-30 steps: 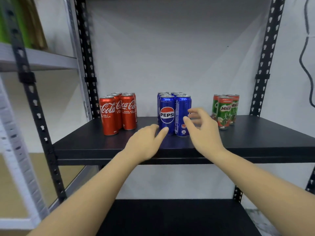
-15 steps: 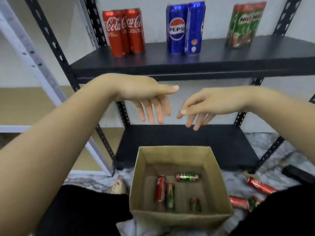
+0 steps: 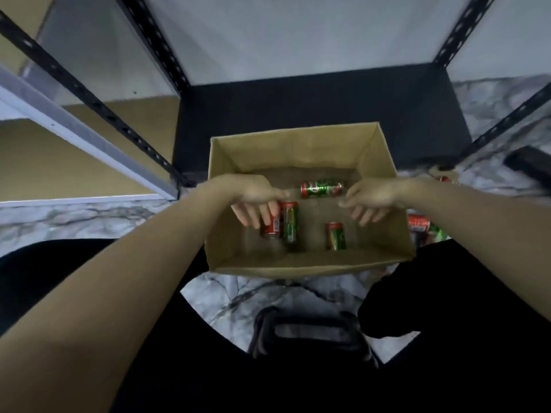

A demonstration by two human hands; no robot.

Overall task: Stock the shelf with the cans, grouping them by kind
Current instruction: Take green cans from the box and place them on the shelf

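An open cardboard box [image 3: 384, 186] stands on the floor before the black lower shelf [image 3: 322, 105]. Several cans lie inside. A red Coca-Cola can [image 3: 272, 229] lies at the left, a green Milo can [image 3: 289, 223] right beside it. Another green Milo can [image 3: 322, 189] lies crosswise at the back, and a third [image 3: 335, 236] sits right of centre. My left hand [image 3: 256, 201] hangs over the red can, fingers spread downward, holding nothing. My right hand [image 3: 372, 199] hovers open above the box's right side. The stocked upper shelf is out of view.
More cans [image 3: 419, 226] lie on the marble floor [image 3: 74, 219] just right of the box. Black perforated shelf posts [image 3: 98, 105] rise at left and right. A dark object [image 3: 527, 166] lies on the floor at far right. My dark-clothed legs fill the bottom.
My view has tilted down from the shelf with its can groups to the box. Both hands have dropped from shelf height into the box opening, still holding nothing.
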